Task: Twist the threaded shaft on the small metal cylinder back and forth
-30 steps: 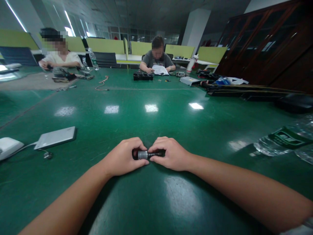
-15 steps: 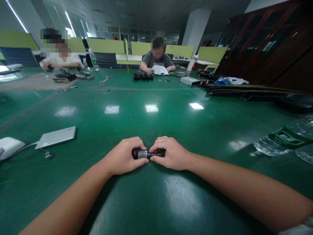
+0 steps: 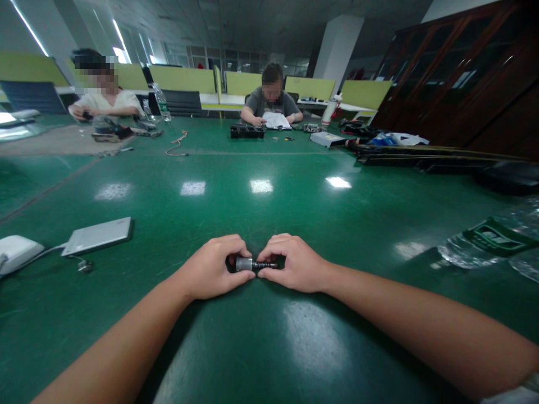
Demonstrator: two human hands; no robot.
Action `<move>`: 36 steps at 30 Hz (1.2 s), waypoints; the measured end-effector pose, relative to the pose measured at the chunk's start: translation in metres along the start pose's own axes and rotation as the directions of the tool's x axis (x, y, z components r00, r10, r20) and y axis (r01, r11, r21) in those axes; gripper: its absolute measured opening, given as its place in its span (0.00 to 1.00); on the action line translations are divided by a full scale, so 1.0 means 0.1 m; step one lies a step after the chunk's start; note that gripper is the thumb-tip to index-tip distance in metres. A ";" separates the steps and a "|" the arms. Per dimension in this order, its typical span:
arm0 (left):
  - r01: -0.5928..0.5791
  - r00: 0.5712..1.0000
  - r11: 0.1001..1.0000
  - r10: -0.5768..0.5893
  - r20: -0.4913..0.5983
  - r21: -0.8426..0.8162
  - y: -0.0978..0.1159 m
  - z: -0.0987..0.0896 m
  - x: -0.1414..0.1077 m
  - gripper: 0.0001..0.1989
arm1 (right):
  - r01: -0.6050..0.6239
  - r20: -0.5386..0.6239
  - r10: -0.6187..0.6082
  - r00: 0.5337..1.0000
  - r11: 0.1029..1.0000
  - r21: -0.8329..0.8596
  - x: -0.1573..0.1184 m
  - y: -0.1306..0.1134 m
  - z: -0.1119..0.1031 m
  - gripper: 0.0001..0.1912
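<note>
My left hand (image 3: pixel 219 267) is closed around a short silver metal cylinder (image 3: pixel 244 264), its thumb and fingers at the cylinder's two sides. Opposite it, my right hand (image 3: pixel 293 264) pinches a thin dark threaded or spring-like rod (image 3: pixel 266 265). The rod lies in line with the cylinder, its left end at the cylinder's right end. Whether the two parts are joined is too small to tell. Both hands rest low over the green table (image 3: pixel 236 207), fingertips almost touching.
To the left lie a silver flat box (image 3: pixel 99 235) with a cable and a white device (image 3: pixel 19 252). Plastic bottles (image 3: pixel 490 241) lie at the right. Across the table sit two people, near a black part (image 3: pixel 247 131), a grey metal box (image 3: pixel 326 139) and long dark strips (image 3: pixel 421 154).
My left hand and the silver cylinder have shifted very slightly left. My right hand has barely moved. The person at the far left has turned their head a little.
</note>
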State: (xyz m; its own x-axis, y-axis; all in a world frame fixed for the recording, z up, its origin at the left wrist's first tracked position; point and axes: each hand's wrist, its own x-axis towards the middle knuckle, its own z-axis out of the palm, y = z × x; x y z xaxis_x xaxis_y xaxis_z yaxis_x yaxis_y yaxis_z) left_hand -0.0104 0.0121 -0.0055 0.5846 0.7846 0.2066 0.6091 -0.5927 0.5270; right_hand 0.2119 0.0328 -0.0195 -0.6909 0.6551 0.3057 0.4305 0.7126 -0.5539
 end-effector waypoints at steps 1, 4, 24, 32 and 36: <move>0.001 1.000 1.000 -0.001 0.002 0.001 0.00 0.00 0.00 0.07 | -0.002 0.000 0.002 1.000 1.000 -0.001 0.00 0.00 0.00 0.06; 0.003 1.000 1.000 -0.003 0.005 0.000 -0.01 -0.01 0.00 0.07 | -0.003 -0.005 0.003 1.000 1.000 0.001 0.00 0.01 0.00 0.05; 0.015 1.000 1.000 -0.014 -0.023 0.026 -0.04 -0.03 -0.01 0.09 | -0.081 -0.042 0.079 0.996 0.996 -0.038 -0.02 0.00 0.00 0.04; 0.020 0.999 1.000 -0.019 -0.034 0.023 -0.05 -0.04 -0.01 0.08 | -0.109 -0.063 0.106 0.992 0.994 -0.033 -0.03 0.01 0.00 0.02; 0.026 0.999 0.999 -0.025 -0.021 0.028 -0.06 -0.05 -0.01 0.08 | -0.114 -0.073 0.111 0.991 0.993 -0.041 -0.04 0.01 -0.02 0.03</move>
State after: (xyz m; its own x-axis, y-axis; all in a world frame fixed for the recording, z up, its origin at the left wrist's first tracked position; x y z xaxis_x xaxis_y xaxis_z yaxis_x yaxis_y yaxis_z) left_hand -0.0173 0.0162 -0.0046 0.5576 0.8030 0.2104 0.6390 -0.5770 0.5087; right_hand 0.2161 0.0316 -0.0202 -0.5943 0.7469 0.2982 0.5304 0.6427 -0.5528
